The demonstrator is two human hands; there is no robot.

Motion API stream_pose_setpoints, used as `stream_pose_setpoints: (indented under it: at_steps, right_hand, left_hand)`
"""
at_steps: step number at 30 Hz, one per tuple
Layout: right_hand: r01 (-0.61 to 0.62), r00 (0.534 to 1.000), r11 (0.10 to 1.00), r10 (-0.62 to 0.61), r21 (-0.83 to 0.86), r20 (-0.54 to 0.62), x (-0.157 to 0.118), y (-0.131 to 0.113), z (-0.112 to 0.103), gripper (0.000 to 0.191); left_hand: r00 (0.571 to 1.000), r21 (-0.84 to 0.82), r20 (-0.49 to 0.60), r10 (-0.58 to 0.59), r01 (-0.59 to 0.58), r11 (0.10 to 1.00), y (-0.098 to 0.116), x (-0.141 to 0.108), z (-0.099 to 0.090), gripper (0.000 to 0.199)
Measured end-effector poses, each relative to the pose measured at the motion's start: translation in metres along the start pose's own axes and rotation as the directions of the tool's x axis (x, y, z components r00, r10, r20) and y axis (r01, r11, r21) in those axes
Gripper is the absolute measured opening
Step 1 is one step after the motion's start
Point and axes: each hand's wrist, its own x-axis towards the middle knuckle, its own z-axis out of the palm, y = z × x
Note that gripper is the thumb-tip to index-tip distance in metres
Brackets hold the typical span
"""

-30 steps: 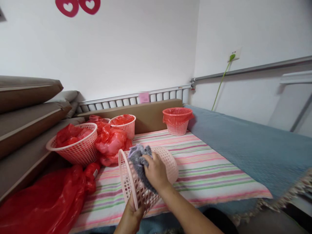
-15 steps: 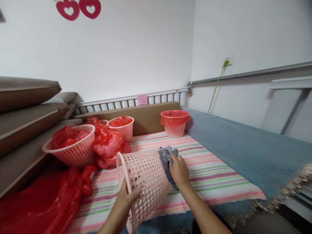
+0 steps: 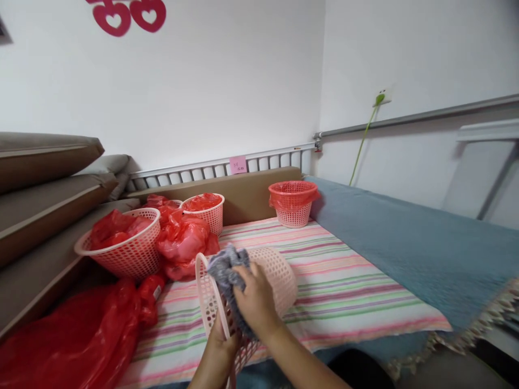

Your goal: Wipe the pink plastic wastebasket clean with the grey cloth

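Note:
A pink perforated plastic basket lies tilted on its side above the striped cloth, its open rim toward the left. My left hand grips that rim at the near side, thumb outside. With my right hand I hold a bunched grey cloth pressed against the basket's outer wall, close to the rim. Part of the basket wall is hidden behind the cloth and my right hand.
On the left stand baskets with red plastic bags in them, one large basket nearest. Loose red bags lie in front. A red-lined basket stands at the back right. Stacked cushions line the left side; a blue cover extends right.
My right hand and the grey cloth have moved left along the basket, from near its base to near the rim. My left hand still holds the rim, slightly further right.

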Motion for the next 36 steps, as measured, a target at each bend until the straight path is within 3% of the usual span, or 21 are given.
stream_pose_setpoints:
  at_steps: [4, 9, 13, 16, 19, 22, 25, 31, 33, 36]
  right_hand:
    - [0.083, 0.996, 0.993, -0.087, 0.084, 0.038, -0.009, -0.028, 0.010, 0.046]
    - [0.108, 0.993, 0.994, -0.108, -0.018, 0.041, -0.011, -0.014, 0.011, 0.051]
    - [0.068, 0.998, 0.986, -0.065, -0.154, 0.025, 0.003, 0.020, 0.005, 0.043]
    - [-0.078, 0.997, 0.946, 0.067, -0.316, -0.048, 0.018, 0.065, -0.007, 0.037]
    - [-0.248, 0.968, 0.867, 0.209, -0.432, -0.136, 0.025, 0.108, -0.021, 0.032]
    - [-0.308, 0.951, 0.828, 0.254, -0.468, -0.178, 0.022, 0.130, -0.028, 0.030]
    - [-0.299, 0.953, 0.823, 0.235, -0.483, -0.190, 0.017, 0.132, -0.027, 0.029]
    - [-0.278, 0.958, 0.840, 0.211, -0.466, -0.192, 0.016, 0.127, -0.025, 0.029]
    - [-0.301, 0.952, 0.847, 0.240, -0.438, -0.189, 0.016, 0.124, -0.025, 0.029]
    - [-0.320, 0.946, 0.879, 0.280, -0.353, -0.160, 0.016, 0.105, -0.022, 0.029]
  left_hand:
    - [1.000, -0.023, -0.014, 0.022, -0.022, 0.999, -0.001, 0.000, -0.005, 0.062]
    - [0.998, 0.008, 0.049, 0.042, -0.043, 0.999, 0.001, -0.003, -0.004, 0.055]
    - [0.996, 0.000, 0.093, -0.005, 0.005, 1.000, 0.002, -0.007, -0.005, 0.063]
    - [0.990, 0.043, 0.139, -0.001, -0.005, 0.999, 0.001, -0.009, -0.008, 0.076]
    - [0.983, 0.113, 0.183, 0.016, -0.038, 0.993, -0.007, -0.009, -0.011, 0.076]
    - [0.978, 0.150, 0.208, 0.028, -0.061, 0.987, -0.014, -0.008, -0.015, 0.076]
    - [0.981, 0.088, 0.192, -0.003, -0.015, 0.996, -0.003, -0.005, -0.014, 0.085]
    - [0.999, -0.025, 0.055, 0.002, -0.001, 1.000, 0.049, 0.008, 0.005, 0.082]
    - [0.999, -0.046, 0.032, -0.013, 0.014, 0.999, 0.050, 0.009, 0.010, 0.086]
    - [1.000, -0.066, 0.002, -0.011, 0.011, 0.998, 0.036, 0.005, 0.013, 0.091]
